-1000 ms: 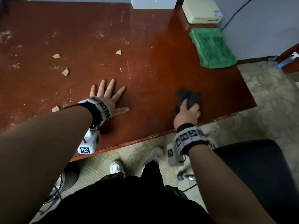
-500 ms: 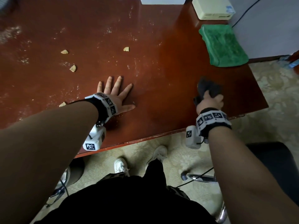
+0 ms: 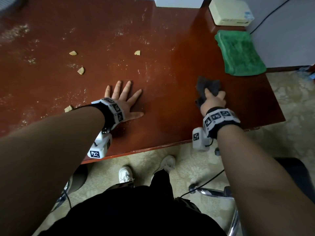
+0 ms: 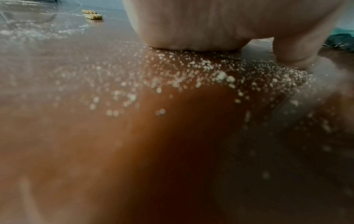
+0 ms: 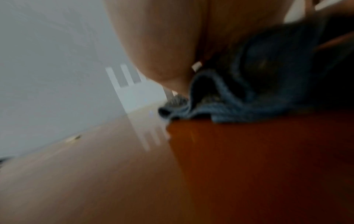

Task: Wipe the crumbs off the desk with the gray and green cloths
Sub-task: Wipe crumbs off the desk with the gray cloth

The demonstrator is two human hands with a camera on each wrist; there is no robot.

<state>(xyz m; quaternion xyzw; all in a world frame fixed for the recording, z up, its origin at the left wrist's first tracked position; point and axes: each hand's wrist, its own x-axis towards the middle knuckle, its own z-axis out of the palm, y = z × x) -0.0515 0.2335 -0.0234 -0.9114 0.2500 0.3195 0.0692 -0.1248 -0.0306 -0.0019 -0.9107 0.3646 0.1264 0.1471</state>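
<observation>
1. The right hand (image 3: 213,101) clutches a crumpled dark gray cloth (image 3: 207,86) against the glossy reddish-brown wooden desk (image 3: 170,40).
2. The left hand (image 3: 124,101) lies flat, fingers spread.
3. A folded, nubby green cloth (image 3: 238,53) sits at the desk's far right edge.
4. Jagged tan crumbs (image 3: 81,70) and pale dust lie to the left.
5. Patterned beige carpet (image 3: 187,160) lies below.
</observation>
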